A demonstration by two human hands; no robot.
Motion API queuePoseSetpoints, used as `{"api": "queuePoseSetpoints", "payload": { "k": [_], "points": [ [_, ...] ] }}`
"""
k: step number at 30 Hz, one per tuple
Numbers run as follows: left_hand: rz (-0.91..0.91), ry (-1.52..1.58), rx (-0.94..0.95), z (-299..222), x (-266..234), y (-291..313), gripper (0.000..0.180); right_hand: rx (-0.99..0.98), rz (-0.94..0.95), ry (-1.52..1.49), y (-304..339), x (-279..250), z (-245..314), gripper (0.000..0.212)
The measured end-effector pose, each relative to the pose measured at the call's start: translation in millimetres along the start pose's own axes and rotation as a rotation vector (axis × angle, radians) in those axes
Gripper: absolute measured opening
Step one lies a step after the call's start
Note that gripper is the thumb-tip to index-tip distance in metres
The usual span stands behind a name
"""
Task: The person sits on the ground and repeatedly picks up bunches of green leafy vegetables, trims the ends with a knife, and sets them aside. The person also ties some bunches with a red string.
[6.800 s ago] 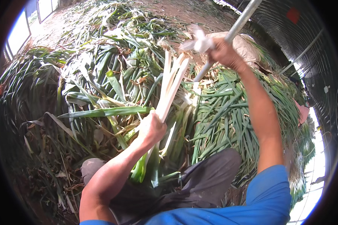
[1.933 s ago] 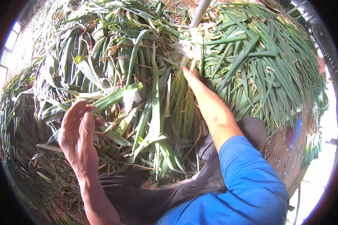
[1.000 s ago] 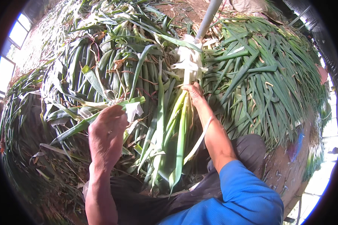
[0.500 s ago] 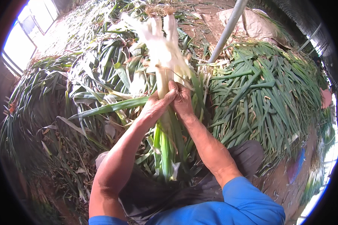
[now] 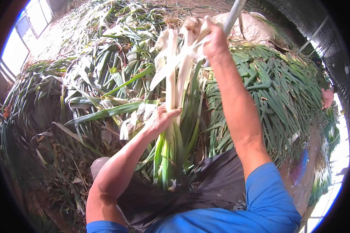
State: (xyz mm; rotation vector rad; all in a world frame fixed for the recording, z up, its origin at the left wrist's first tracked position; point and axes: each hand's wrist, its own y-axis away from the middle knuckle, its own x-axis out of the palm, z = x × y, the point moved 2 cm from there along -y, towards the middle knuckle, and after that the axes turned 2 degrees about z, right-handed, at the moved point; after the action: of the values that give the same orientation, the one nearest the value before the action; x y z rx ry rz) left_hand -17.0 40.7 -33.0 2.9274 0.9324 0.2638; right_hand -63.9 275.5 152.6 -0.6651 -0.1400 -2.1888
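Leek-like stalks (image 5: 170, 87) stand roots-up above dark trousers (image 5: 182, 204), beside a heap of green leaves (image 5: 260, 101). We judge the loose skin (image 5: 162, 77) parts cleanest drawn steadily along firmly braced stems. The left hand (image 5: 162, 118), elbow bent, wraps them low; the right hand (image 5: 216, 43), raised near a metal pole (image 5: 233, 16), appears closed on skin by the roots (image 5: 191, 25).
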Motion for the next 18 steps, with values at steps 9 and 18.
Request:
{"api": "queuePoseSetpoints", "payload": {
  "k": [9, 18],
  "points": [
    [0.077, 0.028, -0.209, -23.6, 7.6, 15.7, 0.027, -0.219, -0.142, -0.054, -67.7, -63.7, 76.1, 0.019],
    [0.117, 0.307, -0.192, 1.3, -8.0, 18.8, 0.045, -0.128, 0.503, 0.817, -33.6, -104.3, 92.4, 0.029]
  ]
}}
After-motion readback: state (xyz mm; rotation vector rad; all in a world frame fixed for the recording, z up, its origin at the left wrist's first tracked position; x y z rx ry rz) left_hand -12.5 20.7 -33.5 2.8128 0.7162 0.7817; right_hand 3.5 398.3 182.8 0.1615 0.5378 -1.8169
